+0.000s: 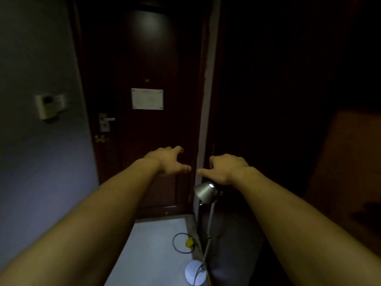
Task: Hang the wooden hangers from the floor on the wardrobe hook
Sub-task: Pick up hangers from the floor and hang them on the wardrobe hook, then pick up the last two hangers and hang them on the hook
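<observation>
Head view, dim entryway. We see both arms stretched forward at about waist height, the left hand (168, 161) in front of the dark door (148, 58) and the right hand (226, 168) just beside it, in front of the pale door frame (208, 89); the 2 thumbs point toward each other and nearly meet. The fingers (177, 149) of each hand are loosely spread and curled downward, and we judge both hands empty, holding nothing. No hanger is visible anywhere in the frame, and no hook can be made out; the right side, where we take the wardrobe (288, 79) to stand, is too dark to read. The visible floor (156, 244) carries only a coiled cable (182, 243) with a yellow plug and the round base of a lamp (205, 193), whose metal shade sits just below the right hand. The relation on which the coming move turns therefore cannot be fixed: we cannot tell which way the hangers lie from the fingers, how their long axes run, or which hand is nearer. We judge that the task is at its very start, and that the next move calls for looking down or turning to find the hangers before either hand reaches.
</observation>
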Demonstrator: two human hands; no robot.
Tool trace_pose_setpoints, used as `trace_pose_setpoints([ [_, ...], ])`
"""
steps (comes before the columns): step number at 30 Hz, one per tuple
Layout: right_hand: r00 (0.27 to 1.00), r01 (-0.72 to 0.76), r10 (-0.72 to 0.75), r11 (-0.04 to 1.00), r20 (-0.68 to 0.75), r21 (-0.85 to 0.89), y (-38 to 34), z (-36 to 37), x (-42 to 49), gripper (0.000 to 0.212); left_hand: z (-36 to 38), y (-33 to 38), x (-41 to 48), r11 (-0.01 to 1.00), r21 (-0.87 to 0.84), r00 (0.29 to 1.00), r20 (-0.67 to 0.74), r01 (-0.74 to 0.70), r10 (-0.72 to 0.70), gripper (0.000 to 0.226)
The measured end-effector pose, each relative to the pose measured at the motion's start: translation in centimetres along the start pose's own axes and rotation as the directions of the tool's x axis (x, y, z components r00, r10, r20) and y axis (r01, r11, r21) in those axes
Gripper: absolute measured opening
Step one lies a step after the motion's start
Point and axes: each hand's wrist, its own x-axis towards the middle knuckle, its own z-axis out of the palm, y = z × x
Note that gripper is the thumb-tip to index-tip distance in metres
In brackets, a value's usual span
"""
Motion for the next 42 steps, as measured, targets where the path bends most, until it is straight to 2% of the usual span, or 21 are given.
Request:
trace_pose_setpoints([
  [7,0.98,0.188,-0.187,0.982,0.061,-0.007,-13.3,2.3,4.8,0.079,0.2,-14.0,-2.7,0.982,-0.022,0.982,0.034,0.188,-0.187,0.085],
  [16,0.972,0.205,-0.203,0.979,0.122,-0.001,-23.8,7.9,9.8,0.083,3.0,-26.3,-2.0,0.978,-0.062,0.973,0.135,0.198,-0.188,0.084],
  [21,0.958,0.19,-0.189,0.982,0.213,0.015,-25.8,12.4,11.3,0.082,6.8,-29.7,-0.8,0.977,-0.102,0.96,0.232,0.188,-0.16,0.084],
  [27,0.902,0.187,-0.213,0.977,0.375,0.105,-26.2,19.9,12.8,0.074,13.2,-32.0,1.3,0.962,-0.157,0.917,0.369,0.223,-0.153,0.08],
  [31,0.863,0.164,-0.181,0.983,0.471,0.077,-26.0,25.3,14.4,0.081,18.2,-32.6,2.7,0.956,-0.14,0.894,0.409,0.258,-0.181,0.08],
  [35,0.824,0.177,-0.21,0.978,0.526,0.113,-25.7,31.0,15.9,0.077,23.4,-33.5,4.4,0.945,-0.124,0.837,0.509,0.302,-0.201,0.081],
  [40,0.717,0.199,-0.232,0.972,0.657,0.125,-24.4,36.9,17.4,0.077,29.0,-33.2,6.1,0.909,-0.143,0.765,0.601,0.39,-0.233,0.079],
  [42,0.673,0.173,-0.227,0.974,0.704,0.149,-23.9,38.9,18.1,0.068,30.8,-33.2,6.2,0.904,-0.128,0.729,0.641,0.409,-0.239,0.078],
])
